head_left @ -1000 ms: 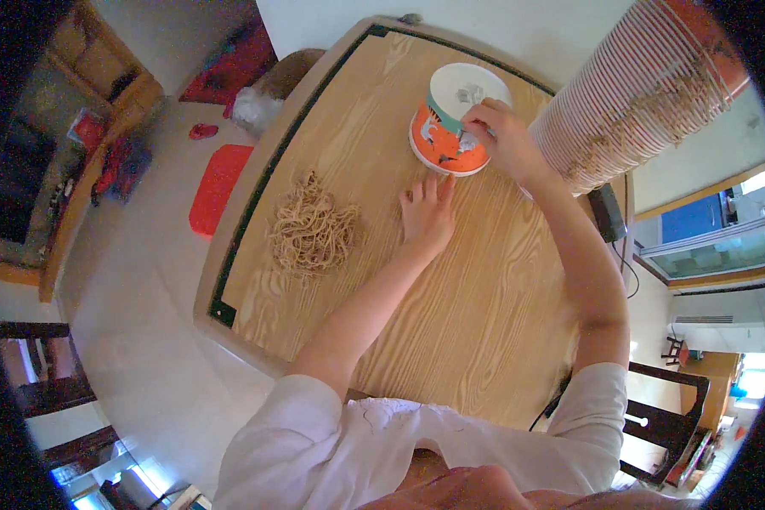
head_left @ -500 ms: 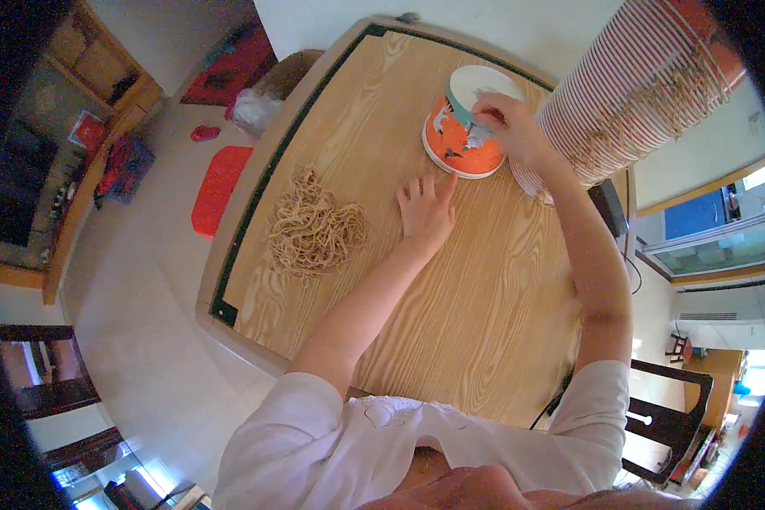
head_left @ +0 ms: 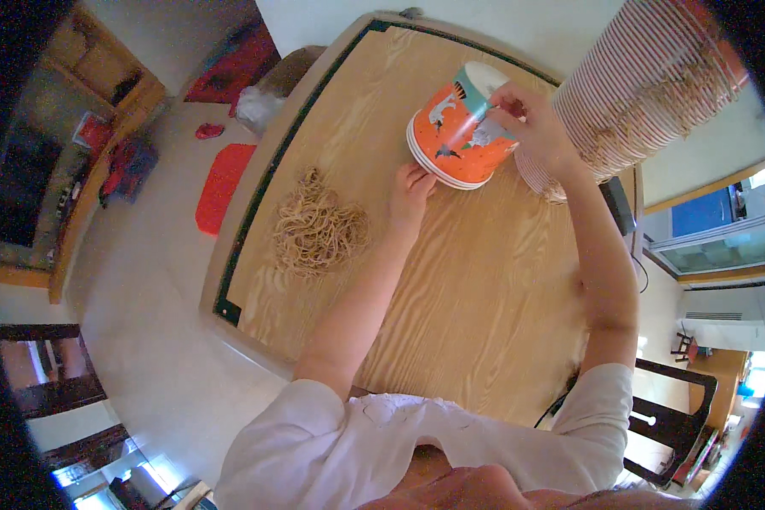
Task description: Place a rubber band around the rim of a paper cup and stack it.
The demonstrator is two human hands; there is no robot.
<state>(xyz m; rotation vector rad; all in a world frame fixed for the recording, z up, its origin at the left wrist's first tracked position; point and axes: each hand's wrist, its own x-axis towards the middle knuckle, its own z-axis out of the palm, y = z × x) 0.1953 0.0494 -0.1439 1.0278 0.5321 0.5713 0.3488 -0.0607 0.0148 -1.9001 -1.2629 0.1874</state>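
A short stack of orange and green paper buckets [head_left: 455, 127] with animal pictures stands upside down on the far part of the table, tilted, its white rims low. My left hand [head_left: 410, 194] is at the near left of these rims, fingers curled against them. At the upper right side of the buckets, my right hand [head_left: 531, 127] has its fingers bent and pressed together by the base edge; a thin thing between them cannot be made out. A tangled pile of tan rubber bands or strings [head_left: 319, 225] lies left of my left forearm.
A tall leaning stack of nested white-rimmed buckets [head_left: 629, 93], with tan strands along its side, rises at the right. The wooden table [head_left: 450, 314] has a dark border. A red stool [head_left: 223, 189] stands past its left edge, a dark chair [head_left: 671, 416] at the right.
The paper buckets have tipped and shifted slightly left, showing more of their side and several rims. My left hand has gone from spread on the table to curled at the rims.
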